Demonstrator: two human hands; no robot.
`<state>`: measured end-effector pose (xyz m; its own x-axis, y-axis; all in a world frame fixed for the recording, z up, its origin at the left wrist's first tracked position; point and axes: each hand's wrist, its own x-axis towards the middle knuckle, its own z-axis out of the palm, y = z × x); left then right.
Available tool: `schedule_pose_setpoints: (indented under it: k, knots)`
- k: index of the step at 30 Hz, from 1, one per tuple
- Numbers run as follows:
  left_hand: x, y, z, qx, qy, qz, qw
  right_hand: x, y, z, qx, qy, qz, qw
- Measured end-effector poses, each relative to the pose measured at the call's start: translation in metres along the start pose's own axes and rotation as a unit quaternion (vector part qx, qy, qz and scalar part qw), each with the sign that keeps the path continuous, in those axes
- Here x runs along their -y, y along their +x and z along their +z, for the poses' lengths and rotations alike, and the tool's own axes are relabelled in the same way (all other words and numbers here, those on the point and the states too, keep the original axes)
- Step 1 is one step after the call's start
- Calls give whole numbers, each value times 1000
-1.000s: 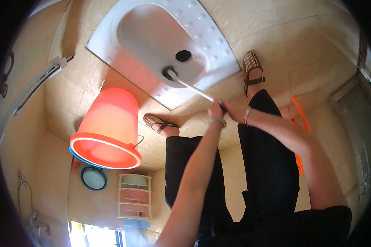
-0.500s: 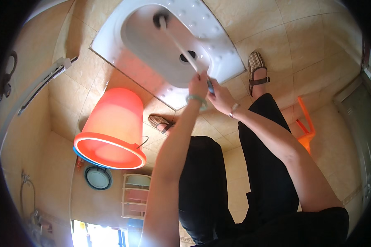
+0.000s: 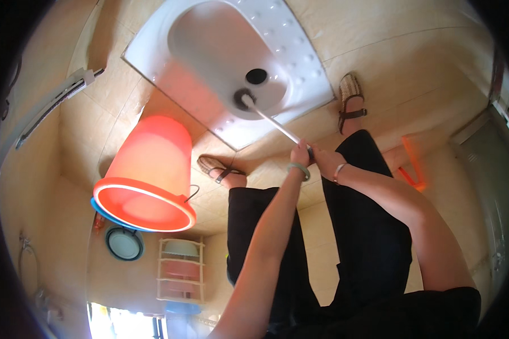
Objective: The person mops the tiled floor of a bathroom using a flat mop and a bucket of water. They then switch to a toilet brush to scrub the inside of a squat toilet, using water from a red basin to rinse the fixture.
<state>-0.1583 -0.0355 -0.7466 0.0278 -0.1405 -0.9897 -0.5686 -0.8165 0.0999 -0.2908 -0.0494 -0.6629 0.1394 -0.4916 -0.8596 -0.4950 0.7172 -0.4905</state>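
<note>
Both my hands are wrapped round the handle of a toilet brush (image 3: 280, 127). My left hand (image 3: 301, 153), with a green bangle at its wrist, grips lower on the handle, closer to the brush head. My right hand (image 3: 325, 161) holds the grip end just beside it, a metal bracelet at the wrist. The dark brush head (image 3: 245, 100) presses inside the bowl of a white squat toilet (image 3: 209, 51), at its near end, below and left of the round black drain hole (image 3: 256, 76).
An orange-red bucket (image 3: 152, 152) stands left of the toilet. My sandalled feet (image 3: 352, 96) are on the tiled floor by its near edge. An orange plastic item (image 3: 414, 164) is at the right. A rack (image 3: 181, 268) and a basin (image 3: 124, 243) sit at lower left.
The brush head has come from the bowl's far end to its near end, past the drain hole. Both hands have drawn back toward me and slightly right, still gripping the handle.
</note>
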Motion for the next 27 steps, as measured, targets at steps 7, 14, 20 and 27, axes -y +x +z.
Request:
schedule_pose_setpoints:
  k: [7,14,20,27]
  knots:
    - [-173,45,-67,-105,174,191,960,79,74,-87,-60,67,32,995]
    - [-126,44,-110,33,24,26,999,80,84,-29,20,54,20,998]
    - [-33,-26,23,-28,-4,-10,1000,18,-27,-63,92,-12,109,990]
    - [-217,-5,-105,-152,159,157,963,109,83,-87,-93,208,-70,971]
